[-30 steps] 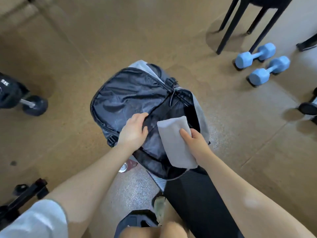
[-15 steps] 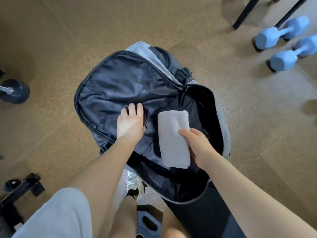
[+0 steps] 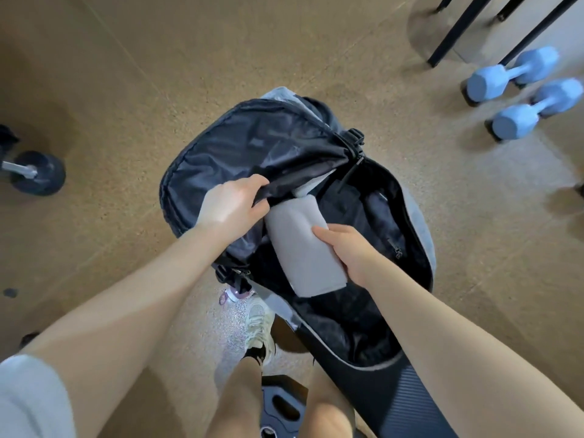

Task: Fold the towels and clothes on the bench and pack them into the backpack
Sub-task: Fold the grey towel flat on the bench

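Gripping one backpack flap, left hand, right hand holding one folded towel

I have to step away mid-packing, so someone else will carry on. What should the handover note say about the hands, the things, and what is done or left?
Left hand grips the backpack's black inner flap, holding it open.
Right hand holds the folded grey towel, its far end already under the flap.
Backpack stands open on the floor.
Done: this towel is folded; another pale item seems to be inside.
Left: push the towel in and release. No further laundry is in view.
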The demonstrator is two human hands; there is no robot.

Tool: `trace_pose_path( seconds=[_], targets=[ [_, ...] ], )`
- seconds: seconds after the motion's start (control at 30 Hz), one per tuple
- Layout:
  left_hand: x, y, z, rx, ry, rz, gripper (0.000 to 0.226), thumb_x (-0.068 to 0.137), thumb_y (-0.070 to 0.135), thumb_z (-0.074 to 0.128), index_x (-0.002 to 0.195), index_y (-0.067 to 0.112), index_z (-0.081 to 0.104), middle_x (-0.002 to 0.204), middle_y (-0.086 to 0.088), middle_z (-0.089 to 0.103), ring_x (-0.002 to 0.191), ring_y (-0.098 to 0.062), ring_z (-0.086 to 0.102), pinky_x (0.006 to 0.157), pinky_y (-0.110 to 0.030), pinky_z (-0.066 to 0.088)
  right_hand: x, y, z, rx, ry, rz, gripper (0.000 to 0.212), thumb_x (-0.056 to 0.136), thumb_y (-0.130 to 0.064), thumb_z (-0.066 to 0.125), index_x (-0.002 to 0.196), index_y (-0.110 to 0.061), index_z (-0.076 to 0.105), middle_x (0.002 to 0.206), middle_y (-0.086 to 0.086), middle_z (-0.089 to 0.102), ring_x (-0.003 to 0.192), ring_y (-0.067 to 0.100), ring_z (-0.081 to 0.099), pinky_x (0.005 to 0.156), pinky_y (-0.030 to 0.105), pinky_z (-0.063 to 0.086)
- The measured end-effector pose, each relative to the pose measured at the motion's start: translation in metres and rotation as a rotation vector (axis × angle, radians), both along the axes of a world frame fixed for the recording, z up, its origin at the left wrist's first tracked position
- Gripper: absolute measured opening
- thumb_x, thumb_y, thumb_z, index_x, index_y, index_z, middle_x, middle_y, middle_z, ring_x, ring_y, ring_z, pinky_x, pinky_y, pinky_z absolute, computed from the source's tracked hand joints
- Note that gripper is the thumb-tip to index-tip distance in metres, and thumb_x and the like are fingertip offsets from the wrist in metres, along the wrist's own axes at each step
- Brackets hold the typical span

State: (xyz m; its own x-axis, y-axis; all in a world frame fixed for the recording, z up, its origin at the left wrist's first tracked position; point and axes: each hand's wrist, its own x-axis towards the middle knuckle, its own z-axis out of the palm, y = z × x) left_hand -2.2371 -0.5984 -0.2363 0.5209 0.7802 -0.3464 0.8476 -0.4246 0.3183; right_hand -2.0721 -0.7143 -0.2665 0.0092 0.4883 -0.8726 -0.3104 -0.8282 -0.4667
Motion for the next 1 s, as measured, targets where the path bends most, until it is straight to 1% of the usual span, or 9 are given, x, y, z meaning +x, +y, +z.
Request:
trace_pose_path(
  seconds=[0.1,0.17,0.37,0.47,0.57,0.63,0.7,0.87,1.0],
  targets=[
    [-0.003,0.000,-0.005,0.015,-0.012,0.014,0.039,0.090,0.024,0.051,0.128,0.016,0.050,0.112,-0.008,0.064,0.099,-0.031,0.058,0.071,-0.034,0.042,-0.015,0.028,-0.017,0.053,-0.113,0.087,0.029,0.091,-0.027,0.059,0.097,0.001,0.063,0.081,0.007,0.062,0.074,0.021,0.057,0.068,0.030,0.046],
    [-0.008,0.000,-0.008,0.005,-0.025,0.063,0.039,0.090,0.023,0.051,0.128,0.016,0.050,0.113,-0.008,0.063,0.100,-0.031,0.057,0.074,-0.035,0.042,-0.023,0.042,-0.038,0.081,-0.259,0.143,0.030,0.088,-0.034,0.060,0.093,-0.005,0.061,0.079,0.003,0.057,0.079,0.020,0.053,0.067,0.028,0.039],
    [-0.004,-0.002,-0.020,-0.025,-0.008,0.082,0.039,0.091,0.025,0.050,0.130,0.019,0.048,0.118,-0.005,0.061,0.101,-0.031,0.057,0.076,-0.034,0.043,-0.018,0.010,-0.045,0.036,-0.697,0.040,0.058,0.083,-0.054,0.058,0.123,-0.014,0.050,0.117,-0.003,0.056,0.104,0.014,0.053,0.084,0.029,0.043],
    [-0.003,-0.006,-0.020,-0.023,-0.018,0.103,0.039,0.091,0.025,0.050,0.129,0.019,0.049,0.117,-0.004,0.062,0.099,-0.032,0.058,0.076,-0.036,0.045,-0.020,-0.019,-0.043,-0.178,-0.483,0.016,0.054,0.081,-0.050,0.064,0.112,-0.007,0.051,0.103,0.006,0.060,0.090,0.022,0.060,0.078,0.037,0.052],
    [-0.007,-0.008,-0.015,-0.013,-0.045,0.112,0.039,0.090,0.023,0.052,0.129,0.018,0.051,0.115,-0.004,0.064,0.095,-0.032,0.060,0.075,-0.036,0.047,-0.033,-0.021,-0.039,-0.209,-0.174,-0.196,0.028,0.088,-0.021,0.062,0.102,0.002,0.054,0.089,0.011,0.061,0.075,0.022,0.063,0.073,0.030,0.058],
    [-0.009,-0.008,-0.010,-0.010,-0.059,0.113,0.040,0.089,0.023,0.053,0.128,0.018,0.051,0.115,-0.004,0.064,0.096,-0.031,0.060,0.076,-0.037,0.047,-0.044,-0.008,-0.037,-0.131,-0.190,-0.252,0.016,0.090,-0.011,0.057,0.099,0.001,0.054,0.088,0.009,0.060,0.069,0.015,0.062,0.067,0.026,0.057],
    [-0.009,-0.007,-0.007,-0.013,-0.062,0.108,0.040,0.088,0.024,0.054,0.128,0.020,0.051,0.117,-0.002,0.063,0.098,-0.029,0.059,0.078,-0.036,0.046,-0.052,0.013,-0.035,-0.050,-0.203,-0.273,0.013,0.090,-0.011,0.055,0.099,-0.001,0.054,0.079,0.005,0.058,0.065,0.015,0.058,0.070,0.033,0.054],
    [-0.011,-0.008,-0.012,-0.017,-0.080,0.118,0.040,0.087,0.025,0.055,0.127,0.019,0.052,0.119,-0.002,0.062,0.099,-0.029,0.059,0.078,-0.035,0.045,-0.053,0.041,-0.040,0.007,-0.203,-0.242,0.021,0.087,-0.016,0.057,0.106,-0.007,0.056,0.092,0.006,0.058,0.089,0.020,0.058,0.092,0.041,0.051],
    [-0.014,-0.017,-0.031,-0.110,-0.050,0.110,0.041,0.087,0.031,0.055,0.126,0.022,0.050,0.127,0.006,0.055,0.107,-0.022,0.056,0.083,-0.032,0.041,-0.033,0.007,-0.032,0.003,-0.146,-0.282,0.024,0.089,-0.012,0.058,0.112,-0.011,0.052,0.091,0.002,0.060,0.082,0.012,0.061,0.084,0.027,0.054]
  ],
)
